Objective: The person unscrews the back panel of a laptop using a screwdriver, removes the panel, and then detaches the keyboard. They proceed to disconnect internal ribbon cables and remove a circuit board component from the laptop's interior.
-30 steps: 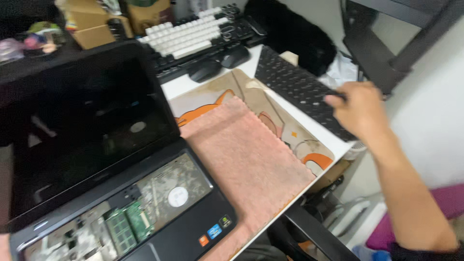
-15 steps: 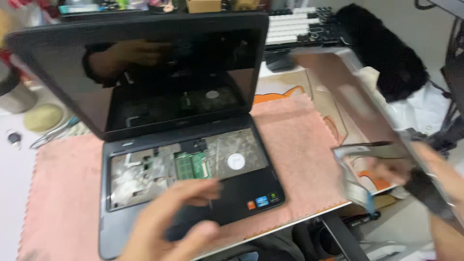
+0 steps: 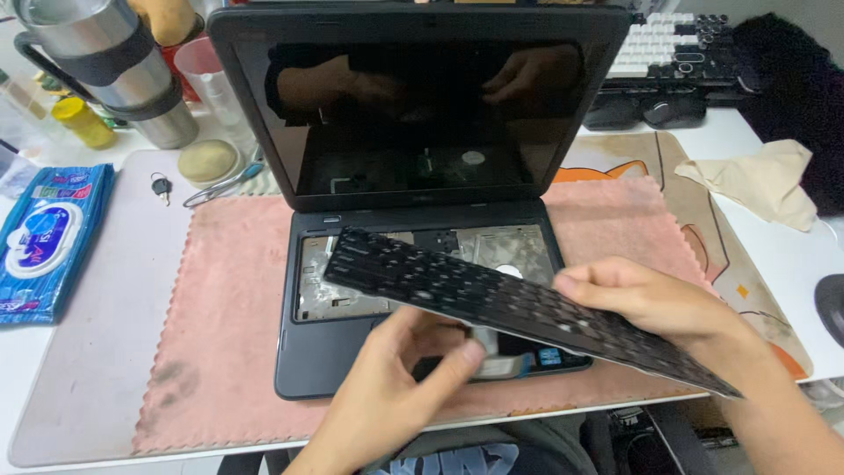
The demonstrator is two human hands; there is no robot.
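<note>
Keyboard [image 3: 492,303] is loose, held tilted over the open laptop [image 3: 413,220], left end low above the bare chassis bay, right end out past the base. Right hand [image 3: 655,303] comes in from lower right, fingers lying over the top edge, clamped on it. Left hand [image 3: 396,387] reaches up from below, fingers curled under the keyboard at a ribbon cable; grip there unclear. Laptop sits on a pink cloth [image 3: 220,308]
</note>
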